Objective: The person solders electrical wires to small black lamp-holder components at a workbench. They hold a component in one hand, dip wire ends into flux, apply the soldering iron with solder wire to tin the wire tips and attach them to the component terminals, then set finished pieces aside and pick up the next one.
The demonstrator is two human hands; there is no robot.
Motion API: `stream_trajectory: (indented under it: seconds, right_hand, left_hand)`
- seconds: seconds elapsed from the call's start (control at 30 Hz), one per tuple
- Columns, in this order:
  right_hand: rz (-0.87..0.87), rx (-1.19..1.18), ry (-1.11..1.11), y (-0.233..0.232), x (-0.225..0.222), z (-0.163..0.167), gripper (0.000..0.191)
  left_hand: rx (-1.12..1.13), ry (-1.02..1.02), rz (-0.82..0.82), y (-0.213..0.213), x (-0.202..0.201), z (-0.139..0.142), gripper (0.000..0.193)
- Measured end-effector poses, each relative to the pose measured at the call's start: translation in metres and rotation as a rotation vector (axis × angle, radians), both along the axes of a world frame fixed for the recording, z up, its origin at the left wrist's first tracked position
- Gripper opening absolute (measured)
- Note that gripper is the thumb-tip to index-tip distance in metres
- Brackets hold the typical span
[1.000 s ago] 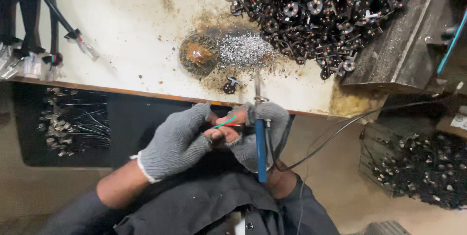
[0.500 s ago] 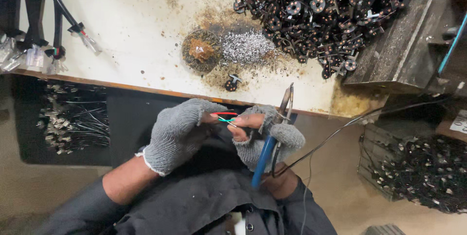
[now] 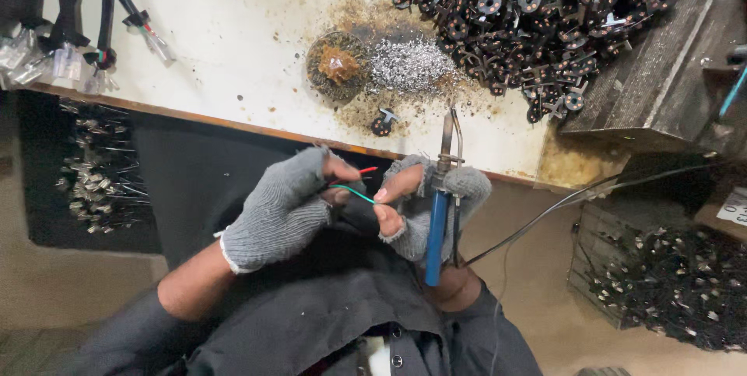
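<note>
— Grey knit, fingerless: two gloves, one on each hand. What do they hold?

— The left hand (image 3: 284, 209) pinches two thin wires, a green wire (image 3: 354, 191) and a red wire (image 3: 359, 173), just below the near edge of the workbench (image 3: 233, 49). The right hand (image 3: 432, 209) is clenched round one blue-handled soldering iron (image 3: 438, 212), its metal tip pointing up at the bench edge, while its thumb and forefinger meet the green wire's end.

— Any containers?

— One round tin of brown flux (image 3: 336, 65) on the bench, straight above the hands. Right of it, touching, one loose heap of silvery solder scraps (image 3: 408, 65). Below the bench to the right, a crate (image 3: 661, 290) full of small dark parts.

— And around?

— A big pile of black round components (image 3: 545, 10) fills the bench's right end; one stray component (image 3: 383, 121) lies near the edge. Black cables with clear connectors (image 3: 85, 41) hang at its left end. The iron's cord (image 3: 560, 209) trails off to the right, crossing nothing between hands and bench.
</note>
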State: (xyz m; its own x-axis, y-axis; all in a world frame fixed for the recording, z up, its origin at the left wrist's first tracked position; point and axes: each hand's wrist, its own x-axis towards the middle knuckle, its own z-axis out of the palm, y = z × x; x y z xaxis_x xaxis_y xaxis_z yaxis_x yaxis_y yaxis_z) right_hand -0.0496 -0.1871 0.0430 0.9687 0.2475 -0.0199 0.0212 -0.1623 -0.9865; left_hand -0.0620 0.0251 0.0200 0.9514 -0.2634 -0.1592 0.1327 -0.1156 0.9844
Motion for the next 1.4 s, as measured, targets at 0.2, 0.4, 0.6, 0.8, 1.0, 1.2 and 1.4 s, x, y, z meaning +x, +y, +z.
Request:
stream_trajectory:
  seconds: [0.2, 0.4, 0.6, 0.8, 1.0, 1.2, 1.4]
  right_hand:
    - [0.175, 0.043, 0.197, -0.008, 0.004, 0.012, 0.017]
    - [0.207, -0.068, 0.053, -0.005, 0.001, 0.006, 0.011]
    - [-0.171, -0.030, 0.006, 0.008, -0.005, 0.004, 0.016]
    - [0.010, -0.257, 0.039, 0.000, 0.003, 0.023, 0.031]
    - [-0.050, -0.223, 0.010, -0.002, 0.001, 0.012, 0.025]
    - [-0.116, -0.116, -0.090, 0.011, 0.002, 0.004, 0.035]
    - [-0.048, -0.273, -0.047, 0.001, 0.005, 0.021, 0.022]
  left_hand:
    - [-0.363, 0.526, -0.112, 0.008, -0.007, 0.006, 0.032]
    - [-0.181, 0.440, -0.164, 0.006, 0.000, 0.004, 0.019]
    - [0.122, -0.230, 0.105, -0.001, -0.002, 0.008, 0.006]
    - [0.335, -0.393, 0.126, -0.009, 0.001, 0.012, 0.020]
    - [0.276, -0.402, 0.127, -0.013, 0.001, 0.013, 0.023]
    - [0.132, -0.277, 0.120, -0.011, 0.001, 0.016, 0.018]
    - [0.161, -0.239, 0.083, -0.010, 0.001, 0.012, 0.017]
